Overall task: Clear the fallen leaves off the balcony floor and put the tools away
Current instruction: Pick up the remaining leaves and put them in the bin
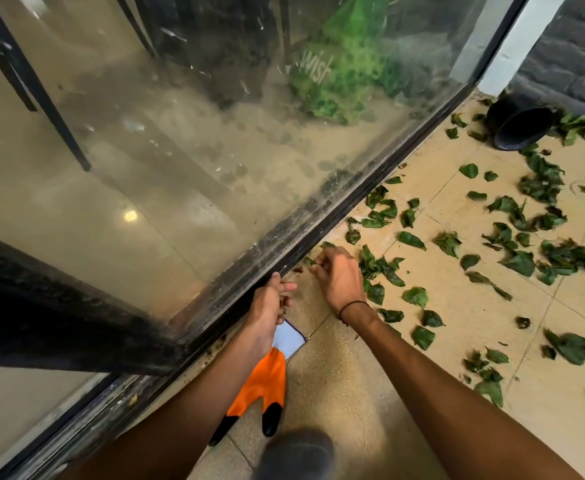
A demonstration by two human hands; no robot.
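Both your arms reach up-frame toward the door track (318, 251). Your right hand (336, 277) pinches a small leaf (310, 261) lying crosswise. Your left hand (270, 306) curls loosely; I cannot tell whether it holds anything.

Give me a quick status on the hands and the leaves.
Right hand pinching a leaf by the door track. Left hand curled, contents unclear. Leaves still scattered across the floor. Orange glove lying underneath.

Soft daylight, glass (180, 150) glare, fisheye edges
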